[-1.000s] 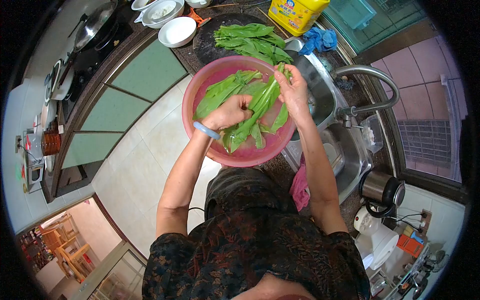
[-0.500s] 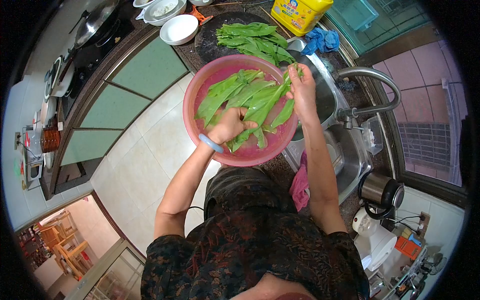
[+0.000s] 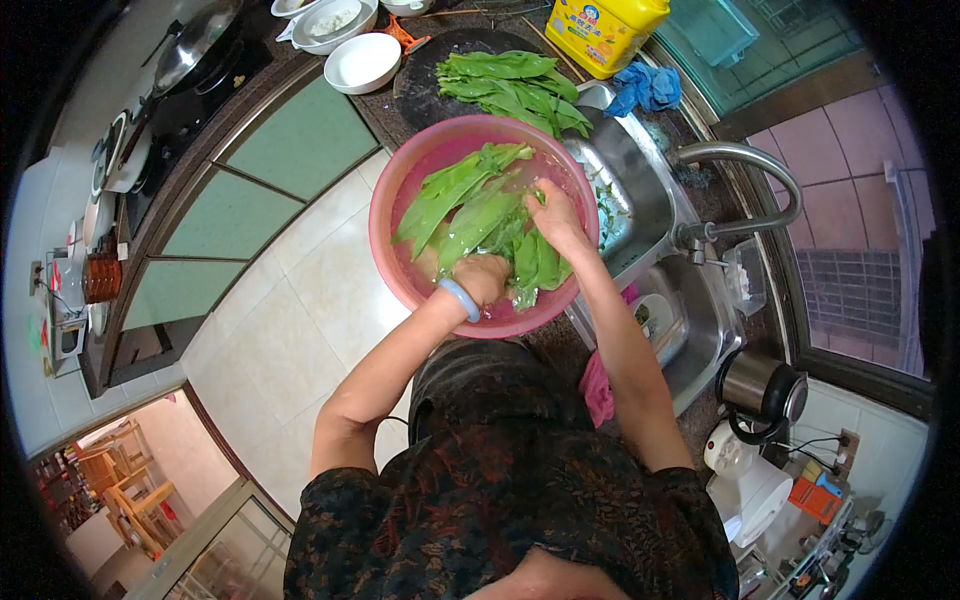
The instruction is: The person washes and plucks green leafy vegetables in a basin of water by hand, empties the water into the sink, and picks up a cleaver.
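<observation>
A pink plastic basin holds water and several long leafy greens. My left hand, with a pale bangle at the wrist, is curled low among the leaves near the basin's front, its fingertips partly under water. Closed round the stem end of the greens is my right hand, at the basin's right side; the leaves below it lie in the water. More leafy greens are piled on a dark round board behind the basin.
A double steel sink with scraps of leaf inside and a curved faucet stands to the right. Near it are a yellow jug, a blue cloth, a pink cloth and a kettle. White bowls sit at back left.
My right hand has come down and left, bringing the greens from above the rim into the water. My left hand has moved slightly right and lower into the basin.
</observation>
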The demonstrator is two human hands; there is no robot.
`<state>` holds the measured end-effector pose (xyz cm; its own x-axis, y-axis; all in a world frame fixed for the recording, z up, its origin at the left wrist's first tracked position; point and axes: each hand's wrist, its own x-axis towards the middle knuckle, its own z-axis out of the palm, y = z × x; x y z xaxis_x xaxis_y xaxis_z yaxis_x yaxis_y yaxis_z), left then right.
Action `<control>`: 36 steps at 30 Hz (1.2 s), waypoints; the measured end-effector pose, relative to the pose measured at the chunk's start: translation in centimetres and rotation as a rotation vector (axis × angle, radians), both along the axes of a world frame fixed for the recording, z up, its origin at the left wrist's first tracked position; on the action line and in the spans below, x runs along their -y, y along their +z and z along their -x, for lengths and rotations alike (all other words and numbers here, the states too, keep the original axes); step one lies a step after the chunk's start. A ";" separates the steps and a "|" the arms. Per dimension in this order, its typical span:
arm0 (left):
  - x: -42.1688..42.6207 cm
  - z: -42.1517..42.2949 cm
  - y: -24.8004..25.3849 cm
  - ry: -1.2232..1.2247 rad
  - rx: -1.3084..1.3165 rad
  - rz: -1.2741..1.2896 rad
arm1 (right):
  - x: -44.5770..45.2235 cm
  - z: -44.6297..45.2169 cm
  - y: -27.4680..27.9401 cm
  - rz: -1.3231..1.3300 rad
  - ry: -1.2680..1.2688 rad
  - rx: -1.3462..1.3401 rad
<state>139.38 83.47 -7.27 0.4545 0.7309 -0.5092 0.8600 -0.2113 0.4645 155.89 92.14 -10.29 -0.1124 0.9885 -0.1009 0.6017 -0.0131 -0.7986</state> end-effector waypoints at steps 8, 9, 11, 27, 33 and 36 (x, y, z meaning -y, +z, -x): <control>-3.2 3.5 5.1 0.200 0.266 -0.046 | 1.0 -0.2 4.1 -0.046 0.074 -0.035; -4.0 3.8 5.2 0.319 0.430 -0.084 | 1.3 -0.2 4.6 -0.077 0.104 -0.074; -4.6 3.6 5.4 0.423 0.584 -0.154 | 2.0 -0.1 5.7 -0.047 0.146 -0.114; -5.1 3.9 4.6 0.616 1.156 0.328 | 3.6 -0.1 10.0 0.047 0.365 -0.070; -4.7 3.3 4.5 0.566 1.041 0.130 | 3.7 0.1 9.2 0.012 0.402 -0.043; -4.6 3.5 5.0 0.553 0.940 0.180 | 4.0 0.2 9.2 -0.016 0.427 -0.032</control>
